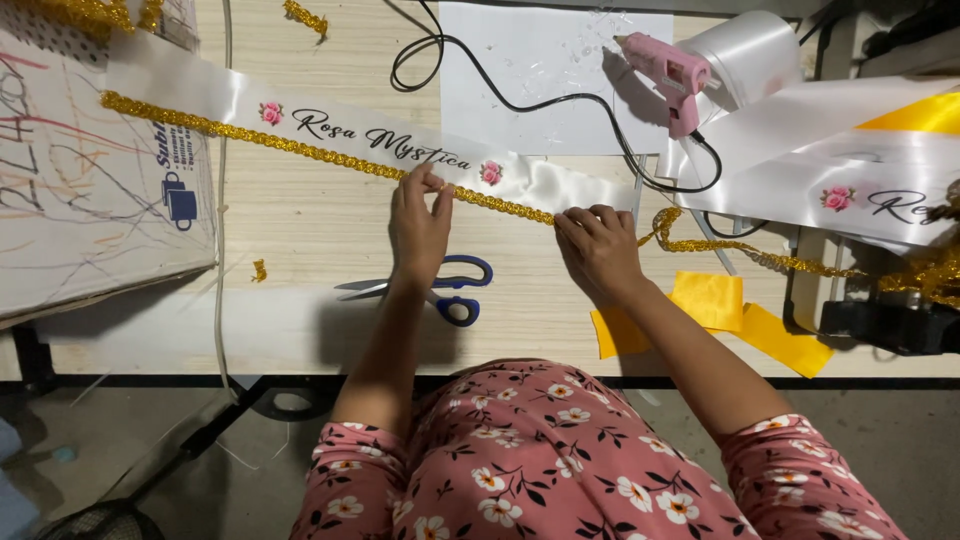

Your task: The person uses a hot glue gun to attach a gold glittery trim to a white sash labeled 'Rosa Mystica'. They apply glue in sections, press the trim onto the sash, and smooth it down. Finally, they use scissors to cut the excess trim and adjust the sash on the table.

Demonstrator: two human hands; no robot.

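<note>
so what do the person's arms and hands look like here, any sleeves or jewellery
Both forearms are bare from the elbows down. The left hand and right hand wear no gloves, and no rings, watch or bracelets show. Short sleeves of a pink garment with a white flower and dark leaf print cover the upper arms; the same fabric fills the lower middle of the view.

A white satin sash [330,125] lies flat across the table, slanting from upper left down to the right, with black script and small pink roses printed on it. A gold glitter trim [300,147] runs along its lower edge, under my fingers.
</note>
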